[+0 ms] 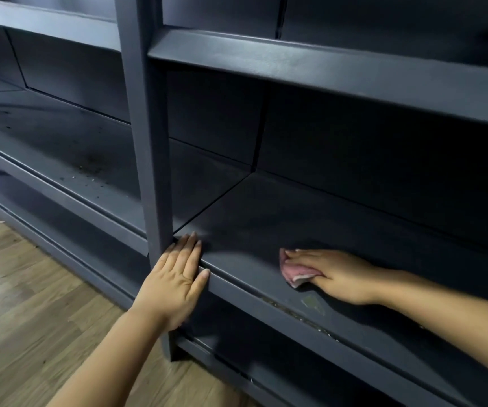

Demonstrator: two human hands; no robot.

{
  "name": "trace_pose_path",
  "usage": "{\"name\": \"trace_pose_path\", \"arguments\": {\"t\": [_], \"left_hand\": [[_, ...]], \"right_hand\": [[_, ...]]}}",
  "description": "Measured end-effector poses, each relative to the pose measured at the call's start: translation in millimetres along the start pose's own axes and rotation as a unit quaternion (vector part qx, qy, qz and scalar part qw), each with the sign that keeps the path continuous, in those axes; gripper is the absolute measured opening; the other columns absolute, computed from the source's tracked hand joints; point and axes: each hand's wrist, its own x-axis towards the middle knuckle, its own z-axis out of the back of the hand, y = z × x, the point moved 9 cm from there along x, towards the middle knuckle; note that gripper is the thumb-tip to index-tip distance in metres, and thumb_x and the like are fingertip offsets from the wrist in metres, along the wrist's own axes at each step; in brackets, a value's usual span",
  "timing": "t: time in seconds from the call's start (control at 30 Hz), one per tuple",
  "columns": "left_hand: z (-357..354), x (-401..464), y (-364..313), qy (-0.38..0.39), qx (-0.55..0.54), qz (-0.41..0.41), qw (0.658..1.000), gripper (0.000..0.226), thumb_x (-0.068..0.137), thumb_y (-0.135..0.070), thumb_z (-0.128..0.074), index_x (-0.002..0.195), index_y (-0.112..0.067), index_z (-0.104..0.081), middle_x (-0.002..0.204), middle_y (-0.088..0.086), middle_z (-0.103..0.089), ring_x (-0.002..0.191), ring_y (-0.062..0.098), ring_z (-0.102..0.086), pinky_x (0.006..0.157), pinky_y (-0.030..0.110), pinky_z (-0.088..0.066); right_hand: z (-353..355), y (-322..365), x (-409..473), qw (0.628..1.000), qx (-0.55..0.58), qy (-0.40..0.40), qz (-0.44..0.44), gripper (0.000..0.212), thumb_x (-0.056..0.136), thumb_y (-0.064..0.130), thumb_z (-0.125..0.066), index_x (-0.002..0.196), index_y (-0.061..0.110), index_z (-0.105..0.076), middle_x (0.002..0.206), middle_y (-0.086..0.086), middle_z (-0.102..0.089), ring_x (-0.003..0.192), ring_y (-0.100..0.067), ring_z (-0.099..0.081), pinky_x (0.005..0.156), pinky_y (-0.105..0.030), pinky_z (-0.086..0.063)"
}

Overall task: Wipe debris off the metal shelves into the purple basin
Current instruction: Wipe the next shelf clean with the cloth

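Note:
A dark grey metal shelf [281, 218] fills the view. My right hand [336, 274] lies flat on the shelf surface and presses a folded pink cloth [295, 270] under its straight fingers near the front edge. My left hand [178, 277] rests with straight fingers on the shelf's front lip, next to the upright post [149, 142]. Pale crumbs [292, 314] lie along the groove of the front lip, to the right of my left hand. No purple basin is in view.
The shelf bay to the left [61, 148] carries scattered light specks and a dark smudge. Another shelf [325, 71] runs overhead, and a lower one sits beneath. Wooden floor [31, 304] spreads at the lower left.

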Motion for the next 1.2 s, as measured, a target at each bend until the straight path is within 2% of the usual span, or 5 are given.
{"name": "trace_pose_path", "arguments": {"t": [0.07,0.2,0.37,0.97,1.2], "left_hand": [[0,0,-4,0.019,0.023,-0.020,0.999,0.096,0.065,-0.071,0.038,0.141,-0.016,0.013,0.148,-0.005,0.019,0.137,0.009,0.022,0.102,0.013,0.030],[12,17,-17,0.018,-0.010,0.014,1.000,0.071,0.102,-0.048,-0.004,0.136,0.000,-0.044,0.143,0.013,-0.045,0.134,0.020,-0.031,0.113,0.026,-0.002],[-7,39,-48,0.015,-0.024,-0.016,0.999,0.069,0.103,-0.042,-0.010,0.122,-0.003,-0.063,0.129,0.014,-0.060,0.124,0.027,-0.054,0.108,0.032,-0.023],[-7,40,-44,-0.022,-0.037,-0.027,0.999,0.052,0.094,-0.029,-0.029,0.121,0.000,-0.063,0.127,0.016,-0.060,0.120,0.032,-0.057,0.103,0.035,-0.029],[-7,40,-43,-0.021,-0.033,-0.023,0.999,0.051,0.093,-0.029,-0.030,0.121,-0.001,-0.064,0.126,0.015,-0.061,0.119,0.032,-0.057,0.104,0.034,-0.028]], "right_hand": [[4,-5,-11,1.000,-0.015,0.017,-0.019,0.050,0.096,0.010,-0.042,0.142,0.029,-0.039,0.152,0.013,-0.029,0.137,0.003,-0.023,0.108,-0.008,-0.012],[22,5,-6,0.999,0.028,-0.002,-0.027,0.041,0.095,0.010,-0.041,0.129,0.031,-0.052,0.135,0.015,-0.051,0.124,-0.006,-0.045,0.100,-0.019,-0.035],[38,21,48,0.995,0.022,-0.096,-0.019,0.051,0.096,0.008,-0.040,0.144,0.023,-0.035,0.151,0.009,-0.032,0.137,-0.012,-0.033,0.110,-0.025,-0.028],[26,-31,23,0.994,-0.083,0.049,-0.055,0.051,0.093,0.005,-0.039,0.140,0.025,-0.043,0.148,0.009,-0.038,0.133,-0.012,-0.038,0.107,-0.020,-0.029],[58,-13,122,0.989,-0.051,-0.133,-0.050,0.040,0.090,0.003,-0.038,0.125,0.020,-0.050,0.134,0.002,-0.048,0.117,-0.022,-0.049,0.093,-0.042,-0.045]]}}
